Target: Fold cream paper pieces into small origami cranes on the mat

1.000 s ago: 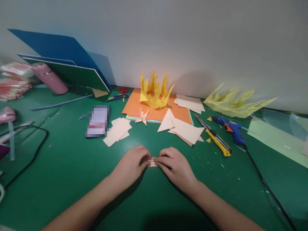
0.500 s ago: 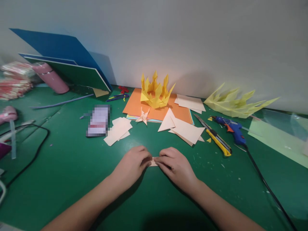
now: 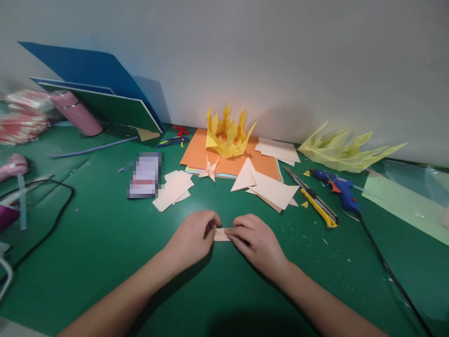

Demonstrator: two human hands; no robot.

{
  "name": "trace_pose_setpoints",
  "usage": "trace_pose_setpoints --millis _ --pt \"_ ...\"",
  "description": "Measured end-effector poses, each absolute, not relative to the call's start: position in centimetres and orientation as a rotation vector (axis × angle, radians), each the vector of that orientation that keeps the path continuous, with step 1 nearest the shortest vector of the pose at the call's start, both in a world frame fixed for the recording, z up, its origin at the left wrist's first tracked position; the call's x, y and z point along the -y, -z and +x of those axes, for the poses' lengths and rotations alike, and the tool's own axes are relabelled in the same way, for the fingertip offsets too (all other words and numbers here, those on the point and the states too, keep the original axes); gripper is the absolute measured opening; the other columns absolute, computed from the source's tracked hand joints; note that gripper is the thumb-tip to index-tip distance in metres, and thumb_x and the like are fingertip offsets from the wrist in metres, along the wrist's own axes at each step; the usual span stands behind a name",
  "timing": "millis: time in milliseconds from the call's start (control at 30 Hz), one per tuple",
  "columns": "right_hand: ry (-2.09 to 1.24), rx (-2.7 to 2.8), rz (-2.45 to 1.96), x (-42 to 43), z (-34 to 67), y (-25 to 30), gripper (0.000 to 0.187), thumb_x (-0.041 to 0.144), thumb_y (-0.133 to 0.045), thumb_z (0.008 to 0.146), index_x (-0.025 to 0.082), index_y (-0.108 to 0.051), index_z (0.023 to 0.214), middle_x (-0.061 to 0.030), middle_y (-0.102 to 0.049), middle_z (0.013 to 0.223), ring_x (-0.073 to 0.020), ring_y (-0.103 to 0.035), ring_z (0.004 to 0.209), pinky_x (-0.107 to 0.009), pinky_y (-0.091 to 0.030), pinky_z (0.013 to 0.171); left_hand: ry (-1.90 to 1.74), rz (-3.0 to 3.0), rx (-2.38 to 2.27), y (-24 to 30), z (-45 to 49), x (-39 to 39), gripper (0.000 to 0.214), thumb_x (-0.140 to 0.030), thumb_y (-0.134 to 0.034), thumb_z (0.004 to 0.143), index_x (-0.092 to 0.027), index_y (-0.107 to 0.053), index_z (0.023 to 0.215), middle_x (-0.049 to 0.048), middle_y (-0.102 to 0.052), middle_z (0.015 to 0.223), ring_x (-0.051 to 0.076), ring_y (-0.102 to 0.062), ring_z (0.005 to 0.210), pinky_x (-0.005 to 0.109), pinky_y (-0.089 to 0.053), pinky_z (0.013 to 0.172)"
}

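A small folded strip of pale peach paper (image 3: 222,234) lies on the green table between my two hands. My left hand (image 3: 196,234) is closed at the strip's left end, its fingers bent and the thumb low beside the paper. At the other end my right hand (image 3: 257,241) pinches the strip, thumb and fingertips together on it. Fingers cover both ends of the paper. Beyond the hands lie loose peach paper pieces (image 3: 173,187), a peach folded triangle (image 3: 243,177) and a small peach folded star shape (image 3: 209,169).
A yellow paper crown (image 3: 228,140) stands on orange sheets (image 3: 194,150). To the right are a yellow utility knife (image 3: 317,206), a blue glue gun (image 3: 340,187) with its black cord, and a pale yellow folded paper piece (image 3: 345,152). A phone (image 3: 144,175) lies left.
My left hand has shifted slightly left and its fingers have lifted a little, so more of the strip's left end shows. My right hand stays in its pinch.
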State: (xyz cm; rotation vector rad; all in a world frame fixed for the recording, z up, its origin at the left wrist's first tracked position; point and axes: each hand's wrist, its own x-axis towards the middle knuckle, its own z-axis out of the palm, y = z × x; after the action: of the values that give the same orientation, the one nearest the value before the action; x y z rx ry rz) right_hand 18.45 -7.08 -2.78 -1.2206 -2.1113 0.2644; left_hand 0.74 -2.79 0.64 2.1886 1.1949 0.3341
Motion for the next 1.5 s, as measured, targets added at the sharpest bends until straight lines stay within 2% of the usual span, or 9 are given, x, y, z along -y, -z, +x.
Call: trace_pose_setpoints --millis 267,633,833,1100,1300,1500 --pt "-0.250 2.199 -1.238 7.1 18.4 2.6 0.024 0.020 -0.044 0.092 0.015 -0.064 0.078 -0.0060 -0.059 0.074 -0.0179 -0.049 0.070 -0.030 -0.042 0.065 -0.321 2.255 -1.258 -0.5 1.0 3.1 0.024 0.001 -0.042 0.073 -0.017 -0.058 0.075 0.0029 -0.056 0.075 0.019 -0.055 0.078 0.031 -0.045 0.069" --pt "-0.225 2.222 -1.210 7.1 18.4 2.6 0.027 0.020 -0.040 0.094 0.015 -0.063 0.080 -0.0060 -0.060 0.075 -0.0177 -0.050 0.070 -0.030 -0.042 0.067 -0.277 2.307 -1.239 -0.8 0.6 2.9 0.025 -0.003 -0.044 0.077 -0.016 -0.065 0.075 0.0047 -0.060 0.075 0.018 -0.058 0.075 0.031 -0.046 0.070" --pt "-0.216 2.234 -1.206 7.0 18.4 2.6 0.026 0.020 -0.041 0.094 0.016 -0.063 0.081 -0.0061 -0.061 0.076 -0.0178 -0.050 0.071 -0.030 -0.043 0.067 -0.268 2.489 -1.052 -0.4 -0.2 2.1 0.028 -0.002 -0.044 0.080 -0.016 -0.067 0.070 0.0046 -0.058 0.076 0.017 -0.056 0.077 0.030 -0.045 0.071" --pt "-0.207 2.235 -1.225 7.4 18.4 2.4 0.028 0.019 -0.039 0.094 0.014 -0.063 0.083 -0.0073 -0.062 0.078 -0.0184 -0.050 0.072 -0.031 -0.044 0.067 0.065 2.821 -0.936 -1.8 0.2 3.3 0.033 0.004 -0.037 0.078 -0.011 -0.067 0.080 0.0096 -0.058 0.079 0.021 -0.049 0.073 0.035 -0.043 0.067" --pt "-0.190 2.243 -1.240 7.4 18.2 2.5 0.029 0.020 -0.037 0.095 0.014 -0.064 0.084 -0.0076 -0.062 0.079 -0.0186 -0.050 0.072 -0.032 -0.045 0.066 -0.004 2.815 -0.878 -1.2 1.1 4.2 0.027 -0.001 -0.037 0.082 -0.010 -0.062 0.085 0.0105 -0.057 0.084 0.023 -0.050 0.077 0.037 -0.046 0.070" --pt "-0.202 2.189 -1.272 7.6 19.0 2.5 0.028 0.018 -0.039 0.094 0.015 -0.063 0.081 -0.0072 -0.061 0.076 -0.0189 -0.051 0.071 -0.031 -0.045 0.064 0.200 2.835 -0.937 -1.1 1.6 4.6 0.024 -0.001 -0.040 0.082 -0.011 -0.062 0.083 0.0104 -0.058 0.081 0.023 -0.054 0.074 0.034 -0.046 0.062"
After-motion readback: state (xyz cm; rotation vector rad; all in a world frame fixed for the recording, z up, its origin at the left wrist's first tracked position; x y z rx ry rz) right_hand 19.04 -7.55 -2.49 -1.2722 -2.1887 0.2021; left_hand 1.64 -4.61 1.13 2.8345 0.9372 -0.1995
